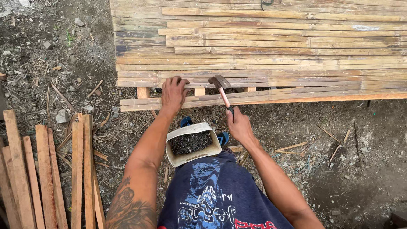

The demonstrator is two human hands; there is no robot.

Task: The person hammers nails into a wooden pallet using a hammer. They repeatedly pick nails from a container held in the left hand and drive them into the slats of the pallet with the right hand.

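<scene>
My left hand [174, 92] presses flat on a bamboo slat [263, 96] at the near edge of a slatted bamboo panel [271, 46]. My right hand [240, 125] grips the handle of a claw hammer [220, 87], whose dark head rests on the slats just right of my left fingers. A white container of dark nails [193, 144] sits at my knees, between my two forearms.
A pile of reddish wooden strips [46, 169] lies on the dirt at the lower left. Short wooden cross supports [143, 92] show under the panel's near edge. Bamboo scraps [292, 146] and stones litter the ground to the right and left.
</scene>
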